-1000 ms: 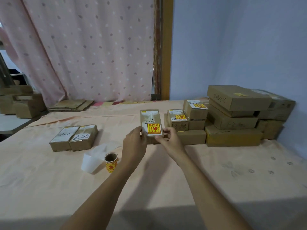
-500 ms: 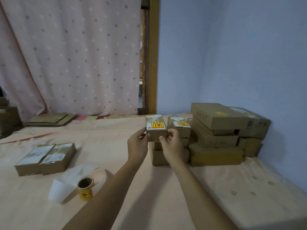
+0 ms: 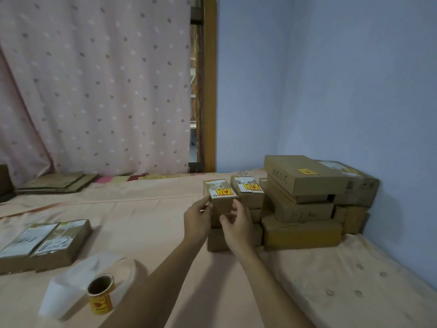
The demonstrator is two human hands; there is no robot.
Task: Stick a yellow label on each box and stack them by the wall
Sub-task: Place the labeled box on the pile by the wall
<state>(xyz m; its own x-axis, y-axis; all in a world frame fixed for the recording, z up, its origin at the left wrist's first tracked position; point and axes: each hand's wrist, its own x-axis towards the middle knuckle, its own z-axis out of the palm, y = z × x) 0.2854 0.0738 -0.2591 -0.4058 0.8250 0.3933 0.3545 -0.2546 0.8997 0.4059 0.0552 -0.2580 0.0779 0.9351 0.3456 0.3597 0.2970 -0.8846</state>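
**Peach-sheeted bed [image 3: 142, 221] bearing a full load**

Two brown boxes [image 3: 45, 245] are lying side by side at left, a yellow label roll [image 3: 100, 297] is standing upright beside its white backing strip [image 3: 66, 294], and a stack of boxes [image 3: 302, 235] is sitting against the blue wall [image 3: 402, 138]

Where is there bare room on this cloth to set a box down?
Bare cloth lies in front of the stack, along the wall. Another open patch runs between the two left boxes and the left hand, which with the right hand holds a small box. Crowded: the stack itself, and near left around the label roll and backing paper.
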